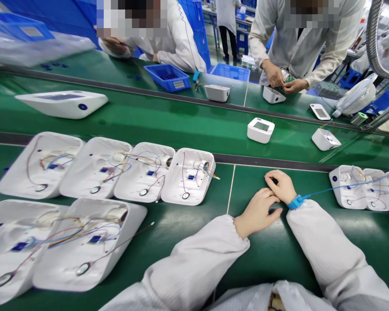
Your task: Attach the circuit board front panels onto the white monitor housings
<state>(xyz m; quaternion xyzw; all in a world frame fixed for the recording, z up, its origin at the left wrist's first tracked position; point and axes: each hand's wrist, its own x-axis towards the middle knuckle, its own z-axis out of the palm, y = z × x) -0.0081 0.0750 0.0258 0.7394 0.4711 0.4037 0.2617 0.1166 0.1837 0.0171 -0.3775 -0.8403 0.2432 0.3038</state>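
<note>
My left hand (258, 211) rests low over the green bench, thumb apart from the fingers and nothing in its grasp. Touching its fingers is my right hand (282, 186), loosely curved, with a gap between thumb and forefinger and no object visible in it. A blue wrist strap (295, 202) with a thin blue cord circles my right wrist. Left of my hands, the nearest white plastic housing (175, 185) lies with its hollow side up, showing coloured wires, a small round speaker (186, 196) and a blue connector (191, 177).
More open housings (84, 268) stand at left and others (346, 190) at right. A conveyor (181, 125) carries closed white devices (261, 130). Across it, two people in white coats sit near a blue bin (168, 77); one person's hands (283, 80) work on a housing. A metal hose (374, 43) hangs upper right.
</note>
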